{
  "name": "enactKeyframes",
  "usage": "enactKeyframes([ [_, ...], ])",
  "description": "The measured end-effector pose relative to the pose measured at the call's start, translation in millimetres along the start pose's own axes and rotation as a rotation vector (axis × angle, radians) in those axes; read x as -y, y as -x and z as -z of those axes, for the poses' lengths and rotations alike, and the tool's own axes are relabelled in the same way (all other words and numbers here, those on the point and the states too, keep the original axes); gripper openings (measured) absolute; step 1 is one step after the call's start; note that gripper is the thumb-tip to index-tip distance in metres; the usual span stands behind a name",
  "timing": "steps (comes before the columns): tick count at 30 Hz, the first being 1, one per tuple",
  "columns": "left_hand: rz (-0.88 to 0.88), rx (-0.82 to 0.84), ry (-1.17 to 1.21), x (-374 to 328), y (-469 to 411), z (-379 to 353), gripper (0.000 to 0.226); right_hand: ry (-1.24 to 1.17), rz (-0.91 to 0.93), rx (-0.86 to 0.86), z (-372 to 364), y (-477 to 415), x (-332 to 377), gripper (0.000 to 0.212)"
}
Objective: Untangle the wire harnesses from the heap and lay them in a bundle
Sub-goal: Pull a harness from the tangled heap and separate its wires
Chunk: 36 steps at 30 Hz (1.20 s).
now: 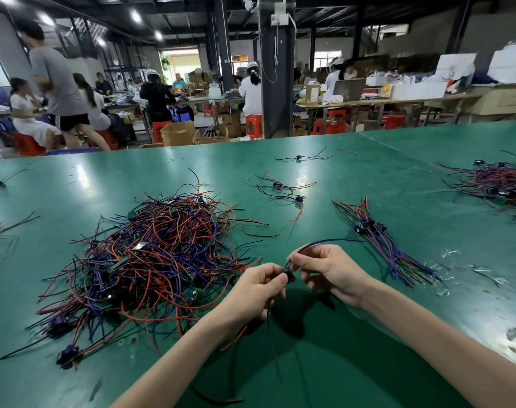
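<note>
Fingertips of the left hand (256,293) and the right hand (330,272) cover most of the small dark connector (288,273) pinched between them, and its wires (269,325) trailing below the left hand are blurred. The far wire pile (501,184) runs off the right edge, loose wires (3,228) off the left; both forearms (174,363) leave the bottom edge.

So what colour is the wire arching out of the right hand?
Blue. The wire shows best in the head view, above the right hand.
</note>
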<state>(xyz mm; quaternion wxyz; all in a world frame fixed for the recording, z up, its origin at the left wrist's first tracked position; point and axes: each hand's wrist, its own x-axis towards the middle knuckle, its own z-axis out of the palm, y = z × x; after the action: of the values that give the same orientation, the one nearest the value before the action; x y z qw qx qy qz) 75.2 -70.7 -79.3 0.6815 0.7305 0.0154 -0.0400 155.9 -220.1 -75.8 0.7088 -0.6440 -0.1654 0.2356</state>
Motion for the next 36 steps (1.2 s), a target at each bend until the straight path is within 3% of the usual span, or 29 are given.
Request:
enactKeyframes([
  [4, 0.01, 0.028, -0.051, 1, 3, -2, 0.014, 0.016, -0.02, -0.004, -1, 1, 1, 0.016],
  [15, 0.098, -0.123, 0.38, -4, -3, 0, 0.011, 0.058, 0.029, -0.028, -11, 6, 3, 0.018],
  [30, 0.124, -0.079, 0.143, -8, 4, -2, 0.007, -0.064, 0.031, -0.079, -2, 0, 3, 0.022],
  [36, 0.128, -0.092, 0.16, -11, 4, 2, 0.014, -0.234, 0.016, -0.23, 9, -4, 10, 0.019],
])
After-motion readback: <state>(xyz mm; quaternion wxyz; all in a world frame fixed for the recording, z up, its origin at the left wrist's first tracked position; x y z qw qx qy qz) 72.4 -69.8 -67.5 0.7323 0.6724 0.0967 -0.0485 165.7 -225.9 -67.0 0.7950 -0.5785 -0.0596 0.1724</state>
